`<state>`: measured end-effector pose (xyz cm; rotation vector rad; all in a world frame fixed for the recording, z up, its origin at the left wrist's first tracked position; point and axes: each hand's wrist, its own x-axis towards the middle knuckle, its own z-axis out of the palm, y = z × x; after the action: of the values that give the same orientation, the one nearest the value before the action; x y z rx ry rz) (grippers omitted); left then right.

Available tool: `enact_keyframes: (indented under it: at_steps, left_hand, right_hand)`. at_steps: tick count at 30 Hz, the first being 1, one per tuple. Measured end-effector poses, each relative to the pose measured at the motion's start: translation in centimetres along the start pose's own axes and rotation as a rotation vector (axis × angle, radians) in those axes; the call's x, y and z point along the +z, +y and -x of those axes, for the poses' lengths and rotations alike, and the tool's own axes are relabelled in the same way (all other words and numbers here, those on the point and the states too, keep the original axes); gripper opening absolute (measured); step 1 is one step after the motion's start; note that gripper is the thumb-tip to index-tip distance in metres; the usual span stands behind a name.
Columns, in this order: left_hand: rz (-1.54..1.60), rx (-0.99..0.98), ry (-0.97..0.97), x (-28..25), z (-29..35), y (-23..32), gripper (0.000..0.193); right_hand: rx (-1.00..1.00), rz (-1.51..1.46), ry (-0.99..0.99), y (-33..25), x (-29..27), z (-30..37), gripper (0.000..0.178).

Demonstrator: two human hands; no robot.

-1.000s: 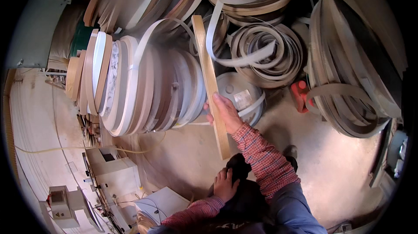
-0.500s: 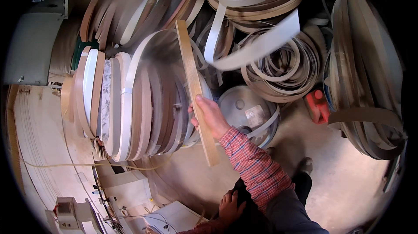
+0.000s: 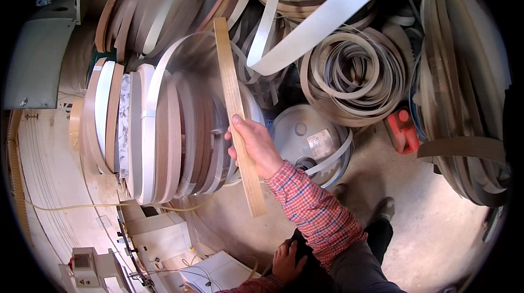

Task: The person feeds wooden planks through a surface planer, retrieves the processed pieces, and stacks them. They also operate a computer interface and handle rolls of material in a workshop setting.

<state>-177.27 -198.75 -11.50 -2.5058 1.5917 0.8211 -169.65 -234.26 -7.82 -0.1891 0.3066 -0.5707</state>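
My right hand (image 3: 256, 147) is closed round the middle of a long, narrow wooden strip (image 3: 232, 88), thumb on the near face. The strip stands almost upright in the picture, its top end leaning left. Behind it is a row of edge-banding rolls (image 3: 166, 145) in white, grey and brown. Low in the view, my left hand (image 3: 289, 263) lies against my dark clothing with its fingers apart, holding nothing.
A loose white band (image 3: 322, 28) juts out beyond my right hand. Coiled banding (image 3: 355, 75), a clear round reel (image 3: 295, 129) and a red plastic object (image 3: 403, 132) lie to the right. Large brown coils (image 3: 464, 91) hang far right; a machine (image 3: 90, 265) stands lower left.
My right hand and the wooden strip have shifted slightly left and down in the view. The loose white band's free end has risen a little. My left hand stays in place.
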Motion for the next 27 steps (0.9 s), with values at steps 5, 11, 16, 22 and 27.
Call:
enact_keyframes:
  at_steps: [5, 11, 16, 22, 27]
  left_hand:
    - [-0.001, 0.021, -0.011, -0.3, 0.0, -0.1, 0.064]
    - [0.015, 0.044, -0.004, -0.5, 0.2, -0.2, 0.064]
    - [-0.031, -0.028, -0.089, -1.3, 0.5, 0.1, 0.063]
    - [-0.023, -0.146, -0.213, -2.7, 1.2, 2.5, 0.060]
    - [0.021, -0.171, -0.345, -3.7, 2.6, 3.9, 0.058]
  right_hand:
    - [-0.024, 0.046, 0.058, 0.1, 0.1, 0.0, 0.036]
    - [-0.055, 0.038, 0.048, 1.0, -0.3, -0.6, 0.035]
    - [-0.104, 0.119, 0.255, 1.6, -0.1, 2.1, 0.027]
    - [0.041, 0.442, 0.423, 2.1, -1.0, 14.2, 0.035]
    - [0.176, 0.695, 0.532, 1.4, -1.1, 24.6, 0.032]
